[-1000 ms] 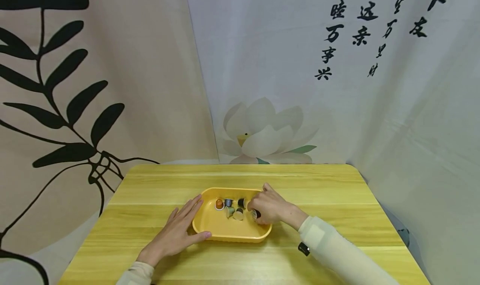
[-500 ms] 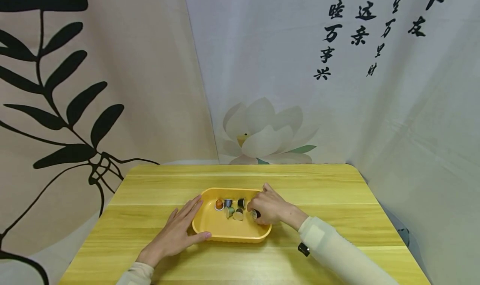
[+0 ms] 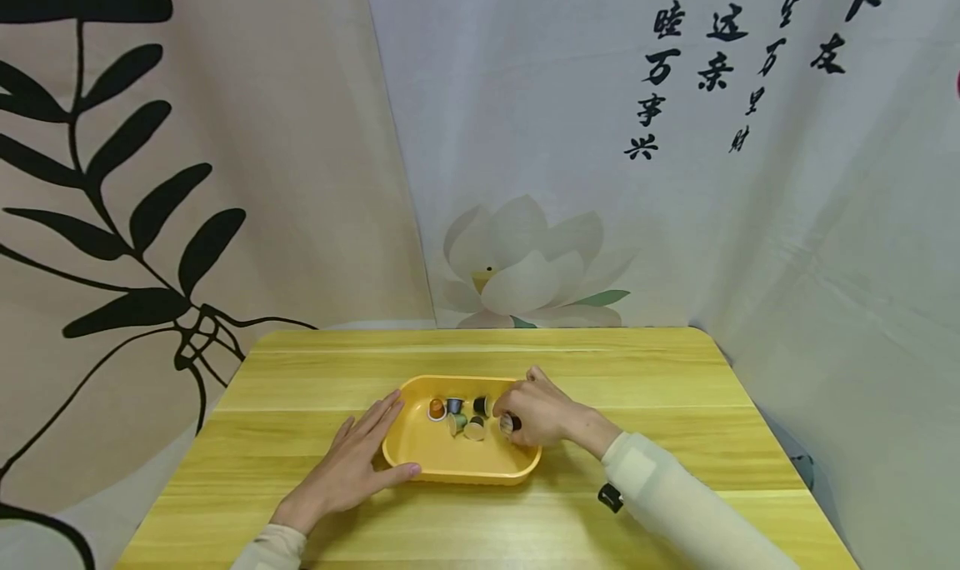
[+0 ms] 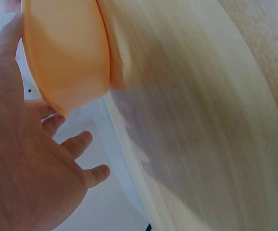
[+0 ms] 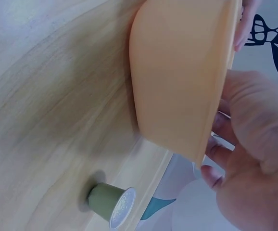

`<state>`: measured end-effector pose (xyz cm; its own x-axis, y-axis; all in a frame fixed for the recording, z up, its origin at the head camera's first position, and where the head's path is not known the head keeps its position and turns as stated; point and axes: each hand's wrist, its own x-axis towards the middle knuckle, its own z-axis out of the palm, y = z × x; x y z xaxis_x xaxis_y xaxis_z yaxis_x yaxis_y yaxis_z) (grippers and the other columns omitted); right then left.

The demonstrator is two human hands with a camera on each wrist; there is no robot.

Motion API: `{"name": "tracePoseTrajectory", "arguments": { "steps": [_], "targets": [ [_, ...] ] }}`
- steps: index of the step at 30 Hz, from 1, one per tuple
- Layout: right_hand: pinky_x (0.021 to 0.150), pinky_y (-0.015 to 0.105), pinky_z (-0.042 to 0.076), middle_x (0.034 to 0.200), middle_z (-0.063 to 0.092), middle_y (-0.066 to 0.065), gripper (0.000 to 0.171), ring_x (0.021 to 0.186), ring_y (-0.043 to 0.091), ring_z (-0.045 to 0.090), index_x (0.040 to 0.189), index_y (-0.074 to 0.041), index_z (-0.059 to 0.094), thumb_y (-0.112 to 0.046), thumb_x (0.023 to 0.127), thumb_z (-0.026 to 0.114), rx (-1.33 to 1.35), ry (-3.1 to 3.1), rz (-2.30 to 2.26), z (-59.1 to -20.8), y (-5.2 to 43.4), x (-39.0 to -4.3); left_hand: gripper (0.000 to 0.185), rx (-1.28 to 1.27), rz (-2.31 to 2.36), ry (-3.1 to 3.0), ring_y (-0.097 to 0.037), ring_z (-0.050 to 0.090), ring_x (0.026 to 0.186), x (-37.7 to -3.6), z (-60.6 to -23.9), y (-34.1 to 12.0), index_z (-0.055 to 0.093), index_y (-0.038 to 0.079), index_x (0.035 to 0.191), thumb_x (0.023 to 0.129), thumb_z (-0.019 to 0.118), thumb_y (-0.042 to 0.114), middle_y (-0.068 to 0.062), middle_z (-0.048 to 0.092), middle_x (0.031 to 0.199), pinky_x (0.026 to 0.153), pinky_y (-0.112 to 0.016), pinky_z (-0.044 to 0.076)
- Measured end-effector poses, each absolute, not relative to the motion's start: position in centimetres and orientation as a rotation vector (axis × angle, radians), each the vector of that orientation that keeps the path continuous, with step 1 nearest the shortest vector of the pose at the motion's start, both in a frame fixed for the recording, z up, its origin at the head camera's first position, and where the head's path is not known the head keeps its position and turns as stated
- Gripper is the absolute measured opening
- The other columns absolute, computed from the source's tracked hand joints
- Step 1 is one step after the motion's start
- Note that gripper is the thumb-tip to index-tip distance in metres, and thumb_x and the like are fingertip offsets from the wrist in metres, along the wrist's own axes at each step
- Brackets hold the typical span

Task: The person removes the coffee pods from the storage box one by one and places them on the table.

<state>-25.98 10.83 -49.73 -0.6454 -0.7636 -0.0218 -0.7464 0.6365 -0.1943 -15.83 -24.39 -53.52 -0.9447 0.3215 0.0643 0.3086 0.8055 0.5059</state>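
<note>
Head view: we see the left hand [image 3: 348, 467] spread on the left rim of the yellow tray [image 3: 468, 460]; the right hand [image 3: 538, 412] pinches a dark capsule [image 3: 512, 423] inside, beside five other capsules [image 3: 457, 424]. From the right wrist, we spot a green capsule [image 5: 104, 200] on the table [image 5: 47, 125].

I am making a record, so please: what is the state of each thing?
Yellow tray: flat on table, uncovered
Left hand: fingers spread, touching the tray
Right hand: fingers curled round dark capsule
Orange capsule: standing, rim down
Black capsule: on its side
Pale green capsule: tipped
Beige capsule: tipped
Bluish capsule: too small to tell
Green capsule outside the tray: upright, lid up
</note>
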Motion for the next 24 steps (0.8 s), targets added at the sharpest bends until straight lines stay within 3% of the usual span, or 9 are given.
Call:
{"name": "tracePoseTrajectory", "arguments": {
  "steps": [10,22,24],
  "targets": [
    [0.105,0.040,0.042,0.133,0.084,-0.003,0.039,0.127,0.020,0.073,0.131,-0.015,0.085,-0.024,0.094,0.094,-1.211,2.700,-0.427,-49.2,11.1,-25.9,0.111,0.519,0.825,2.961,-0.050,0.026,0.174,-15.8,-53.5,-24.4,0.026,0.012,0.181,0.101,0.075,0.070,-0.001,0.015,0.192,0.131,-0.090,0.015],
    [0.122,0.056,0.050,0.135,0.082,0.003,0.039,0.128,0.022,0.075,0.132,-0.011,0.083,-0.017,0.095,0.092,-1.220,2.637,-0.577,-49.2,11.8,-25.7,0.112,0.518,0.826,2.958,-0.048,0.026,0.174,-15.9,-53.6,-24.4,0.025,0.013,0.181,0.100,0.074,0.073,-0.002,0.016,0.192,0.130,-0.091,0.016],
    [0.123,0.053,0.054,0.136,0.081,0.003,0.039,0.127,0.022,0.075,0.134,-0.010,0.082,-0.017,0.096,0.090,-1.219,2.627,-0.590,-49.2,11.9,-25.7,0.112,0.519,0.825,2.958,-0.048,0.027,0.174,-15.9,-53.6,-24.4,0.025,0.013,0.181,0.100,0.074,0.072,-0.002,0.016,0.192,0.129,-0.091,0.016]
  ]
}}
